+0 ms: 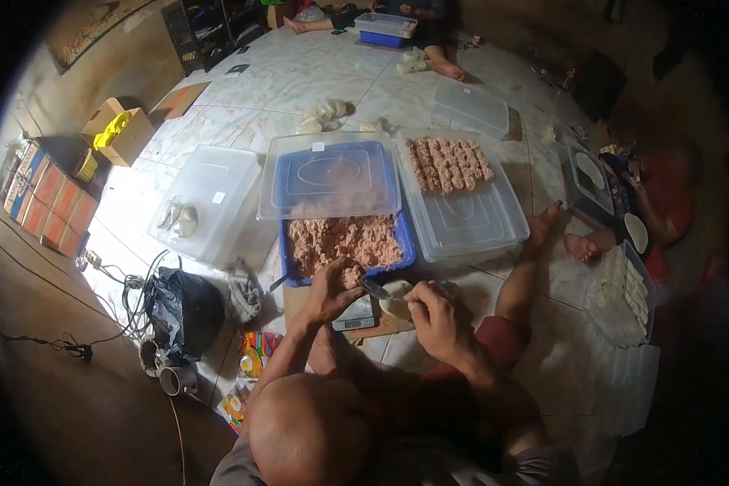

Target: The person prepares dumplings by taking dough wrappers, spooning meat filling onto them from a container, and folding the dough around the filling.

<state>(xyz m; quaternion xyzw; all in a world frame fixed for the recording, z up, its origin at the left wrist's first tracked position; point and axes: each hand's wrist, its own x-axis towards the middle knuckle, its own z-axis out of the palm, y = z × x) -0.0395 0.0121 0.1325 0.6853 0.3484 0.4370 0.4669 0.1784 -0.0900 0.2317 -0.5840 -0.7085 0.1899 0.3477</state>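
On the tiled floor (243, 113) before us, the tub (407, 249) holds ground-meat mixture (340, 241), its far part under a lid (332, 180). Left of it we have a storage container (233, 190); right, a tray (470, 231) with meat portions (449, 164) in its far end. Nearer us, a digital scale (354, 318) sits on cardboard (390, 326). A plastic bag (185, 312) lies to our left, food packets (255, 354) between it and us.

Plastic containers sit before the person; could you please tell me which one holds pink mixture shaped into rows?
The clear one directly right of the blue tub: its pink portions lie in rows, while the tub's mixture is loose.
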